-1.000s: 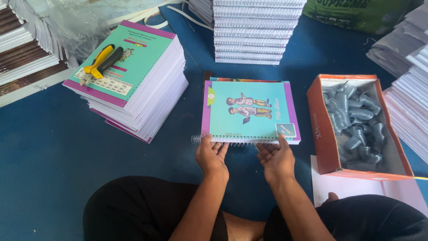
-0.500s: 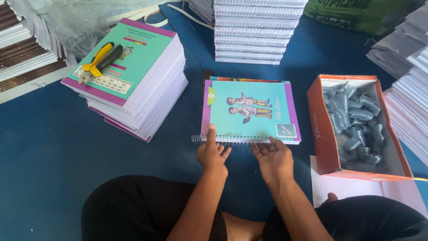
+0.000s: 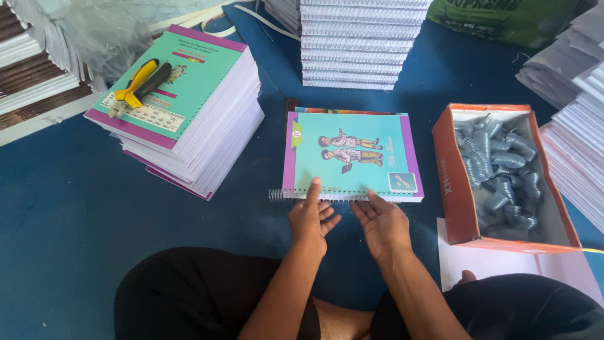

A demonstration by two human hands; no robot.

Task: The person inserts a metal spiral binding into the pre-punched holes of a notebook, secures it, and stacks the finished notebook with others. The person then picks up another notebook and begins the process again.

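Notebook [image 3: 352, 154] with turquoise cover lies flat on the blue floor [image 3: 63, 208], metal spiral [image 3: 277, 195] along its near edge; left hand [image 3: 311, 220] fingers spread, index pressing that edge. Right hand [image 3: 382, 223] open, palm up, fingertips at the spiral; orange box of coils [image 3: 450, 182] just right.

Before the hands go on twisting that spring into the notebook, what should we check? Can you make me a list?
1. Notebook lies flat on the blue floor: ok.
2. Wire spiral sticks out past the notebook's left corner: ok.
3. Left hand has a finger on the bound edge: ok.
4. Right hand is at that same edge, palm open: ok.
5. Spiral has passed through every hole: cannot tell.
6. Pliers lie on the left stack of notebooks: ok.
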